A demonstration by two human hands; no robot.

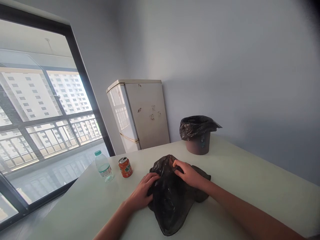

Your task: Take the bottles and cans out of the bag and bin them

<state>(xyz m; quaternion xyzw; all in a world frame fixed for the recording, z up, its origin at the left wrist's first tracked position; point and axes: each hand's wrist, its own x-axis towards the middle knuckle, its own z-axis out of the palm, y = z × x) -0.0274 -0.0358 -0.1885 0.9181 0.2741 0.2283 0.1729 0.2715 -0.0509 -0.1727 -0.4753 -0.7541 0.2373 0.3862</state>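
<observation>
A crumpled black plastic bag (168, 200) lies on the pale table in front of me, one corner spread towards me. My left hand (143, 191) grips its left side, with the fingers over the top and the thumb lower down. From the right, my right hand (190, 174) pinches the upper part of the bag between thumb and bent fingers. Folds of the plastic hide some fingertips. Left of the bag stand an orange drink can (125, 167) and a clear plastic bottle (103, 168) with a green cap, both upright and untouched.
A brown bin (198, 145) lined with a black bag (191, 128) stands at the table's far side. Behind the pale table (232, 190) is a worn white fridge (147, 113). A dark-framed glass door (86, 71) is on the left, and a plain wall rises behind.
</observation>
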